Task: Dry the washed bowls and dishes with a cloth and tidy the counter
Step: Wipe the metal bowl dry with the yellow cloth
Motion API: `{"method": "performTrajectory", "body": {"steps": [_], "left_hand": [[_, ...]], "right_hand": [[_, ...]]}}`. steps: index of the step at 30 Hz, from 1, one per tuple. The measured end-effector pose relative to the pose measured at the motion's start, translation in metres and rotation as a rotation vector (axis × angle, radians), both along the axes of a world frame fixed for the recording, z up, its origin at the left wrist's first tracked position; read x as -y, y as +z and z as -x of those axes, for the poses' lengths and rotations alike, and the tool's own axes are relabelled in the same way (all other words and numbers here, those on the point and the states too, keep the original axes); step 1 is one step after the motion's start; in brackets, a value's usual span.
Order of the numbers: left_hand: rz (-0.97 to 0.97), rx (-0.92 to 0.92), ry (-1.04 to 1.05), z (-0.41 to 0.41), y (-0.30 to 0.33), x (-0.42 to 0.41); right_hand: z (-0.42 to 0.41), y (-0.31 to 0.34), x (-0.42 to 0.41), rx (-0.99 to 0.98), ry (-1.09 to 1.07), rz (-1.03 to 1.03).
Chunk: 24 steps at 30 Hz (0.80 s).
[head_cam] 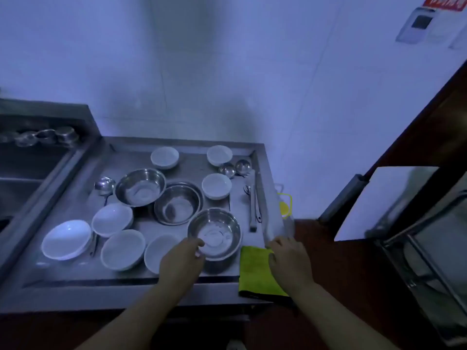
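Observation:
On the steel draining counter (pixel 75 276) stand several white bowls and three steel bowls. My left hand (pixel 180 261) grips the near rim of the nearest steel bowl (pixel 217 233), thumb over its edge. A green cloth (pixel 255 271) hangs over the counter's front right corner. My right hand (pixel 289 258) lies on the cloth's right side, fingers curled onto it. Two more steel bowls (pixel 140 186) (pixel 178 203) sit behind. White bowls stand at the front left (pixel 66 239) (pixel 112 219) (pixel 123 249) (pixel 159 251) and at the back (pixel 164 157) (pixel 219 155) (pixel 216 186).
A ladle (pixel 104 186) lies left of the steel bowls. Two more ladles (pixel 236 168) and long steel utensils (pixel 252 205) lie along the counter's right edge. A sink (pixel 22 178) lies to the left with steel cups (pixel 45 136) behind it. A rack (pixel 429 261) stands on the right.

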<state>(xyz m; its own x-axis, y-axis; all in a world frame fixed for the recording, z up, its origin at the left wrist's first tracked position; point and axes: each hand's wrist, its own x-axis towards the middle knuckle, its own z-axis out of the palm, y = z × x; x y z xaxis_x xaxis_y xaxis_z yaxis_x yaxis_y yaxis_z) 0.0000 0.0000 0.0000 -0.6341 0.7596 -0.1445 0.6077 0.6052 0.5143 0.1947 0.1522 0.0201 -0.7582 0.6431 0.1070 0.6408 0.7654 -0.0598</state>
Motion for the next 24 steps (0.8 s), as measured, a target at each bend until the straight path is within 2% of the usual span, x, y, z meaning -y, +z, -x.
{"method": "performTrajectory", "body": {"steps": [3,6,10,13,16,20,24], "left_hand": [[0.083,0.078,0.074,-0.003,-0.019,-0.014],[0.200,0.202,0.153,-0.004,-0.044,-0.023],[0.236,0.332,0.257,-0.007,-0.069,-0.037],[0.058,0.702,0.559,-0.013,-0.077,-0.053],[-0.128,1.015,0.858,-0.019,-0.081,-0.067],[-0.271,1.114,1.025,-0.024,-0.081,-0.081],[-0.295,1.070,1.135,-0.024,-0.081,-0.089]], "right_hand": [[-0.002,-0.027,-0.021,0.079,-0.007,0.077],[-0.004,-0.053,-0.050,0.243,0.019,0.117],[0.002,-0.074,-0.070,0.263,0.097,0.043],[0.006,-0.088,-0.080,0.246,0.096,-0.006],[0.010,-0.096,-0.086,0.343,0.077,0.080],[0.011,-0.108,-0.095,0.447,0.109,0.186],[0.009,-0.104,-0.099,0.316,0.160,0.383]]}}
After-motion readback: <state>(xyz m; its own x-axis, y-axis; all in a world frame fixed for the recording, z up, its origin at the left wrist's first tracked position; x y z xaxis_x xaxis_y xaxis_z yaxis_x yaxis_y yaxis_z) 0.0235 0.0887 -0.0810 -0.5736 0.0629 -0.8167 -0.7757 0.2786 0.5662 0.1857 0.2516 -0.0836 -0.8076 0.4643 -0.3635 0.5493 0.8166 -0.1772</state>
